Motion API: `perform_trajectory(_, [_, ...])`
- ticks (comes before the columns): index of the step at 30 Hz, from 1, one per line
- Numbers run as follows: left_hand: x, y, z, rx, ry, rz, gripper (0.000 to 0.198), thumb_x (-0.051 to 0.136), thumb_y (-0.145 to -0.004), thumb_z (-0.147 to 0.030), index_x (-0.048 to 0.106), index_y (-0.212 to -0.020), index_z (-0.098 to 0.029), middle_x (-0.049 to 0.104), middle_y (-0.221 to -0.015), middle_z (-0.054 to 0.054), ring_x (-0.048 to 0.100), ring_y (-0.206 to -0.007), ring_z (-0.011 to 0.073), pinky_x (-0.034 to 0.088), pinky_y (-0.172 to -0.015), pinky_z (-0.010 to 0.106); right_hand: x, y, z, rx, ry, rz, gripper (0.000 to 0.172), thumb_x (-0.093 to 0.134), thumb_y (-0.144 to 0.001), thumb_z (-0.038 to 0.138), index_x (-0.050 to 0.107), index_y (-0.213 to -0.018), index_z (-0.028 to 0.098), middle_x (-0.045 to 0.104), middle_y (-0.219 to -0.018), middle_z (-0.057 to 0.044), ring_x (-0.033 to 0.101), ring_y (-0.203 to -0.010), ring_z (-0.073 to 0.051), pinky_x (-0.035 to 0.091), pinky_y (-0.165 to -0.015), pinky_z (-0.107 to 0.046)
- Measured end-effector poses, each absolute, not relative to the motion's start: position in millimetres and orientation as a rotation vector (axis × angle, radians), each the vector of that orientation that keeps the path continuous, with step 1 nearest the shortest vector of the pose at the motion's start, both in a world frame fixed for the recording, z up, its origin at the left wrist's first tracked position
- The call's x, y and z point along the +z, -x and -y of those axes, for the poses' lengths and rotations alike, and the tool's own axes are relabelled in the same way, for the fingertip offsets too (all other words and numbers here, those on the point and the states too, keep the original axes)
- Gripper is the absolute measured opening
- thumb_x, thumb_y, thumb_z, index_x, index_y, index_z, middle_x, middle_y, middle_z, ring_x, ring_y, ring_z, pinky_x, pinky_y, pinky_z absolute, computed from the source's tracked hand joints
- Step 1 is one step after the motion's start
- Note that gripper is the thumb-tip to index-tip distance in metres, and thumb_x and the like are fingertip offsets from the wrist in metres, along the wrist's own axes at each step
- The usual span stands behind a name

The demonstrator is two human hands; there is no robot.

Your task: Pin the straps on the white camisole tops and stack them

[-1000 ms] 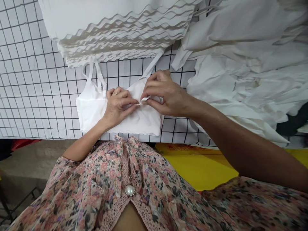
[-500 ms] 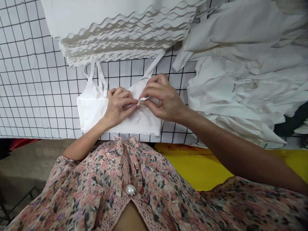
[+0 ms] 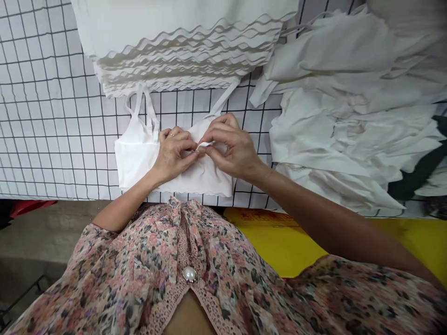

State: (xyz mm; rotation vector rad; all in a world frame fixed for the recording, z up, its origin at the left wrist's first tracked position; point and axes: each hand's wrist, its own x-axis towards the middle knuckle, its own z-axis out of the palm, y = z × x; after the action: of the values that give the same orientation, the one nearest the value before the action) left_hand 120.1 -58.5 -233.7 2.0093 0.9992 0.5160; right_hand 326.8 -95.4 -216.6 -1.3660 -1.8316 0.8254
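Note:
A white strappy crop top (image 3: 134, 160) lies flat on the black-gridded white table (image 3: 45, 125), its scalloped hem toward me. My left hand (image 3: 172, 156), a ring on one finger, rests on the top's middle with fingers curled, pinching the fabric. My right hand (image 3: 230, 149) meets it from the right, thumb and forefinger pinched on a small white fold or tag (image 3: 206, 144) at the neckline. The two hands almost touch over the garment.
A neat stack of folded white tops with wavy hems (image 3: 185, 44) sits just behind. A loose heap of white garments (image 3: 349, 111) fills the right side. A yellow surface (image 3: 289, 242) lies below the table edge, and my floral blouse (image 3: 174, 274) fills the foreground.
My right hand has drawn a little left and closer to the left hand, still pinching the fold. The view has shifted slightly; the top has not moved.

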Motion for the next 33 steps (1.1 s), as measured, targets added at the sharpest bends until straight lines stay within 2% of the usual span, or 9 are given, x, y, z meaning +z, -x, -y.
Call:
perform_trajectory(7, [-226.5,-118.4,51.6,0.343,-2.081,-0.952,0.014,0.078,-0.09,-0.033,0.076,-0.082,-0.022,0.07,-0.088,0.002,0.055,-0.103,0.025,0.03,-0.106,0.049,-177.1,-380.8,31.1,1.218,1.3,2.087,0.029,0.092,-0.078,0.049,0.084,-0.089,0.024,0.073,-0.084,-0.001,0.068,-0.082,-0.017,0.058,-0.082,-0.038])
perform_trajectory(13, [-227.8,-118.3,49.3,0.37,-2.121,-0.94,0.018,0.076,-0.089,-0.036,0.074,-0.077,-0.022,0.072,-0.084,0.003,0.054,-0.1,0.0253,0.031,-0.104,0.05,-127.4,-386.3,-26.8,1.091,1.389,2.455,0.068,0.052,-0.098,0.067,0.074,-0.065,0.011,0.077,-0.085,0.003,0.073,-0.086,-0.009,0.051,-0.077,-0.031])
perform_trajectory(15, [-225.3,-120.5,49.7,0.328,-2.122,-0.982,0.019,0.074,-0.091,-0.036,0.074,-0.078,-0.021,0.073,-0.087,0.003,0.054,-0.102,0.0254,0.032,-0.104,0.049,-109.3,-374.7,-39.4,0.986,1.584,2.623,0.05,0.064,-0.099,0.054,0.08,-0.075,0.013,0.079,-0.093,0.002,0.074,-0.093,-0.013,0.053,-0.078,-0.032])
perform_trajectory(17, [-222.6,-124.1,49.2,0.259,-2.126,-1.029,0.02,0.073,-0.093,-0.036,0.074,-0.079,-0.021,0.075,-0.091,0.004,0.055,-0.104,0.026,0.032,-0.105,0.049,-98.5,-364.0,-48.7,0.904,1.786,2.669,0.011,0.081,-0.093,0.03,0.085,-0.092,0.019,0.079,-0.099,0.0,0.074,-0.094,-0.014,0.058,-0.081,-0.033])
perform_trajectory(19, [-221.4,-127.2,48.1,0.214,-2.139,-1.059,0.019,0.073,-0.095,-0.035,0.074,-0.083,-0.02,0.077,-0.092,0.005,0.057,-0.107,0.027,0.033,-0.106,0.049,-97.6,-358.4,-53.0,0.863,1.915,2.636,0.013,0.083,-0.089,0.012,0.085,-0.097,0.021,0.077,-0.099,-0.003,0.072,-0.091,-0.015,0.062,-0.086,-0.035])
perform_trajectory(23, [-222.9,-117.1,52.9,0.438,-2.255,-1.111,0.023,0.08,-0.093,-0.035,0.074,-0.111,-0.022,0.076,-0.111,0.007,0.062,-0.113,0.0283,0.04,-0.107,0.05,-118.3,-350.5,-22.3,0.552,1.828,2.486,0.021,0.073,-0.096,0.015,0.083,-0.114,0.018,0.075,-0.124,-0.008,0.07,-0.113,-0.024,0.06,-0.104,-0.046])
perform_trajectory(27, [-227.0,-75.9,78.7,0.809,-2.432,-1.064,0.03,0.069,-0.101,-0.025,0.066,-0.131,-0.027,0.072,-0.123,0.009,0.065,-0.122,0.0268,0.048,-0.112,0.049,-156.8,-307.3,76.3,0.282,1.643,2.193,0.052,0.032,-0.112,0.022,0.057,-0.157,0.011,0.064,-0.152,-0.015,0.06,-0.142,-0.027,0.047,-0.126,-0.053])
perform_trajectory(29, [-232.3,-51.9,95.4,0.828,-2.49,-1.012,0.034,0.059,-0.106,-0.021,0.061,-0.139,-0.028,0.072,-0.128,0.009,0.066,-0.13,0.0254,0.051,-0.116,0.049,-182.6,-284.3,130.3,0.318,1.585,2.197,0.059,0.028,-0.114,0.034,0.043,-0.167,0.012,0.048,-0.17,-0.016,0.043,-0.16,-0.029,0.037,-0.133,-0.058])
perform_trajectory(33, [-246.6,-17.1,116.3,0.6,-2.582,-1.071,0.059,0.057,-0.109,-0.035,0.04,-0.164,-0.019,0.053,-0.164,0.019,0.04,-0.164,0.0327,0.036,-0.135,0.057,-228.4,-292.7,192.2,0.414,1.929,2.156,0.08,0.023,-0.112,0.058,0.001,-0.177,0.016,0.019,-0.182,-0.018,0.019,-0.171,-0.035,0.017,-0.134,-0.073])
